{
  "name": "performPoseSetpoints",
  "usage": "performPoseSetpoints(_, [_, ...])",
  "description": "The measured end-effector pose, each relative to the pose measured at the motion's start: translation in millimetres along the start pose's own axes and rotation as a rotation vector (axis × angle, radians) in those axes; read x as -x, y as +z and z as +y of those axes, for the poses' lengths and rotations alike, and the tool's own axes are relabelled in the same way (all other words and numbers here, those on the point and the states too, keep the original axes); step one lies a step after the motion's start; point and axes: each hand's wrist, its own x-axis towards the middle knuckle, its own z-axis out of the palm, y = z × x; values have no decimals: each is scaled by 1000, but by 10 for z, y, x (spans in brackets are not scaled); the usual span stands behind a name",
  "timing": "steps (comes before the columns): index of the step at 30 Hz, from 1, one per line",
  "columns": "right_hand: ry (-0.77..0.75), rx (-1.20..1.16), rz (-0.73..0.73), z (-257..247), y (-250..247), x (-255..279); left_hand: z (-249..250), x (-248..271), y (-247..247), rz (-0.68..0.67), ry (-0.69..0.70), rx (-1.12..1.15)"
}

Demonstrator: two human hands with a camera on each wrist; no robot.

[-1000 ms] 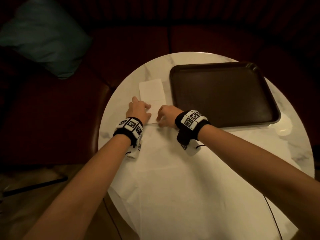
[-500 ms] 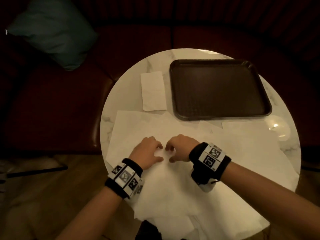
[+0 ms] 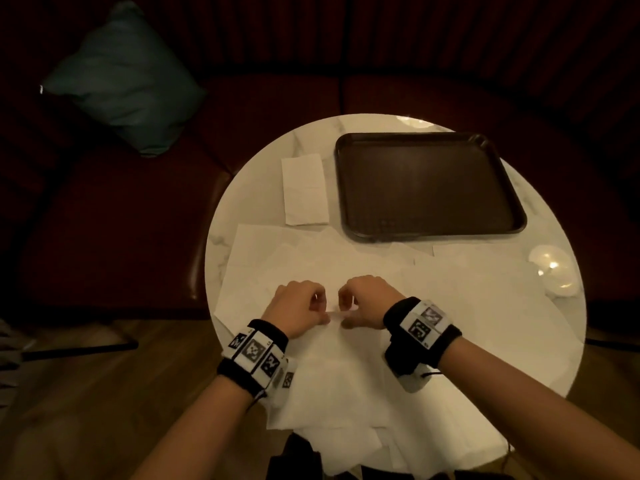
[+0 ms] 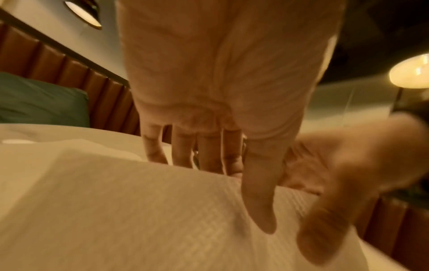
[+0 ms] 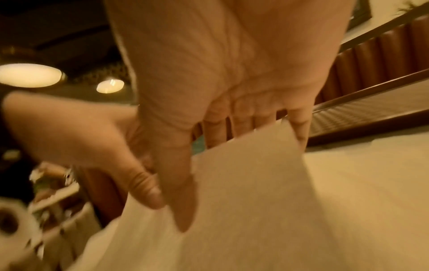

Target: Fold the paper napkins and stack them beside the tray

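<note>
1. Folded napkin (image 3: pixel 304 190): now released, lying just left of tray (image 3: pixel 429 140).
2. Left hand (image 3: pixel 294 308), right hand (image 3: pixel 367 301): withdrawn to near pile, each pinching the top unfolded napkin (image 3: pixel 332 315); next fold begins.

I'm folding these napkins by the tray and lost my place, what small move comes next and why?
Probably lift the pinched edge and carry it away from you to make the first fold. Both the left hand and right hand pinch the top open napkin, and one folded napkin already lies beside the tray.
</note>
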Motion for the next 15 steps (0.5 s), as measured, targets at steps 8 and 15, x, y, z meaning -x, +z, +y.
performPoseSetpoints(8, [66, -769, -25, 460, -224, 434, 155, 186, -591, 129, 90, 557])
performPoseSetpoints(15, [158, -1041, 114, 582, -78, 361, -46, 108, -707, 352, -56, 858])
